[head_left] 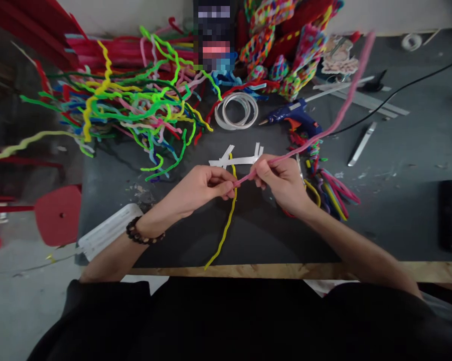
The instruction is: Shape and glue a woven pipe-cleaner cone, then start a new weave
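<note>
I have my left hand (206,188) pinched on the yellow pipe cleaner (226,228) and my right hand (280,178) pinched on the pink pipe cleaner (338,113), meeting just above the desk (399,210). Both seem light, fuzzy and bendable; gripping beside the crossing looks best.

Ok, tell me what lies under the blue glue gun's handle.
Under the glue gun, the dark table and the top of a pipe cleaner bundle show. Whatever lies directly beneath its handle is covered.
</note>
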### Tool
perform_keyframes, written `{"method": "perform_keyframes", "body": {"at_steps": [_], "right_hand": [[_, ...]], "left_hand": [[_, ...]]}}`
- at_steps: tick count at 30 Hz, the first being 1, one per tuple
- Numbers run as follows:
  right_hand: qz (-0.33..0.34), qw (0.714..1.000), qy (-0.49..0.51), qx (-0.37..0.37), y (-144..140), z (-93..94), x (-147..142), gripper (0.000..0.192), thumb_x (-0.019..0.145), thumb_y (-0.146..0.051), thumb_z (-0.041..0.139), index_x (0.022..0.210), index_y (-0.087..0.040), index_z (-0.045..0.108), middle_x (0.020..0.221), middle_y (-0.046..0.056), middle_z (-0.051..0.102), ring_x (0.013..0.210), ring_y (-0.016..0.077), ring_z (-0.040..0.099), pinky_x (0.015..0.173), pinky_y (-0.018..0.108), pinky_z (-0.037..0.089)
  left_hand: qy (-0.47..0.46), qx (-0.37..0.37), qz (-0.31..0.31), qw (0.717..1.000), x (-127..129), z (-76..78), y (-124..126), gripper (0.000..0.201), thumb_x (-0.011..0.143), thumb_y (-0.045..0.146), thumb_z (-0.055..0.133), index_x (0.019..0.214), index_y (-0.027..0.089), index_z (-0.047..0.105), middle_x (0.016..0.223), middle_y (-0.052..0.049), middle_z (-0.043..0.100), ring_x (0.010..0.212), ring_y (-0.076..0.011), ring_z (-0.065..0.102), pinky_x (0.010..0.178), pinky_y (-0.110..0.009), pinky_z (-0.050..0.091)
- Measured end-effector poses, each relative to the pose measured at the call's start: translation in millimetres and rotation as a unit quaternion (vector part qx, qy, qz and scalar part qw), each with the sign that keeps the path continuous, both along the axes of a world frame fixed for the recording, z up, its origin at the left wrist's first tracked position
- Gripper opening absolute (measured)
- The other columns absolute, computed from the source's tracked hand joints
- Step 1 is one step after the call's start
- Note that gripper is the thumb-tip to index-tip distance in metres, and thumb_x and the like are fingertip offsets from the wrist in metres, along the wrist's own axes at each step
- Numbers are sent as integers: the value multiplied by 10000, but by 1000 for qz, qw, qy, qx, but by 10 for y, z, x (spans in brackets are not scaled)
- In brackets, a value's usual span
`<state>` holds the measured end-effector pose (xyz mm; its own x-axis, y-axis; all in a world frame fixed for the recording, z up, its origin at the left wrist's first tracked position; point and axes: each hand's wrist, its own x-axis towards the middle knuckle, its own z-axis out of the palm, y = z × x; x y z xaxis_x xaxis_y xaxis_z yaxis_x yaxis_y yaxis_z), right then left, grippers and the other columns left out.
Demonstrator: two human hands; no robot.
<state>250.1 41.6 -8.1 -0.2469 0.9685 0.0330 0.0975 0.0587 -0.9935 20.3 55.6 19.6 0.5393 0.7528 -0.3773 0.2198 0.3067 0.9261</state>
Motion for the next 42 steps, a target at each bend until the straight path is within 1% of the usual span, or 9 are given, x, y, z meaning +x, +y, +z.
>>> {"method": "perform_keyframes", "body": {"at_steps": [5, 9, 12, 18, 26, 29, 34, 39, 42], "right_hand": [[43, 997, -42, 37, -1, 39, 4, 274, 978, -426, 721, 825, -199, 726, 722, -21, 630, 613, 90, 497, 557, 272, 347], [79, 991, -72, 75, -18, 50, -6, 243, 977, -368, 705, 813, -188, 712, 694, -29, 622, 590, 83, 486, 552, 265, 353], [111, 985, -84, 100, -25, 34, -17, 220, 985, -340, 688, 829, -187, 720, 696, -28, 636, 596, 86, 507, 573, 267, 374], [89, 985, -76, 123, -35, -18, -34, 179, 1026, -309, 644, 932, -196, 746, 828, 2, 721, 712, 109, 623, 665, 269, 456], [87, 987, 12, 132, 23, -91, -12, 132, 1010, -283, 684, 970, -224, 795, 847, 2, 750, 743, 112, 659, 691, 266, 477], [78, 987, 5, 140, 27, -111, -1, 116, 989, -284, 715, 936, -221, 796, 817, 0, 739, 715, 110, 643, 667, 265, 466], [78, 989, -7, 129, 18, -128, 2, 170, 1002, -304, 696, 886, -205, 773, 801, 1, 717, 693, 102, 623, 644, 263, 454], [71, 987, 25, 145, 26, -138, -6, 140, 997, -314, 704, 932, -229, 794, 837, 15, 764, 744, 134, 644, 699, 300, 489], [63, 986, 24, 154, 21, -127, -4, 145, 994, -323, 709, 907, -240, 789, 819, 17, 752, 742, 141, 637, 697, 313, 481]], "left_hand": [[25, -20, -41, 999, -39, 24, 46, 127, 877, 273, 754, 897, 148, 742, 845, -39, 743, 789, -127, 668, 754, -250, 507], [13, -9, -87, 996, -61, 8, 62, 133, 874, 247, 735, 823, 156, 653, 782, -2, 684, 724, -101, 607, 689, -225, 449], [-8, -11, -118, 993, -56, -16, 49, 119, 871, 228, 714, 830, 166, 622, 798, 5, 665, 739, -106, 600, 702, -235, 457], [-41, -41, -117, 992, -69, -44, 32, 131, 880, 211, 691, 830, 176, 576, 836, 6, 632, 785, -116, 574, 739, -261, 461], [-84, -128, -99, 983, -16, -9, -7, 92, 884, 191, 680, 854, 163, 598, 859, 14, 588, 797, -99, 554, 748, -254, 429], [-84, -139, -94, 982, 2, -1, -20, 139, 898, 223, 699, 834, 163, 592, 843, 15, 592, 777, -97, 556, 735, -254, 425], [-53, -157, -135, 977, -7, -18, -23, 259, 970, 346, 675, 812, 162, 583, 796, -16, 665, 756, -113, 595, 765, -276, 472], [-42, -167, -162, 972, -17, -45, -15, 315, 966, 385, 680, 752, 162, 623, 729, -11, 653, 684, -106, 571, 681, -257, 436], [-43, -163, -163, 972, -12, -43, -18, 323, 985, 402, 644, 773, 160, 668, 829, -58, 737, 716, -117, 586, 691, -267, 444]]}}
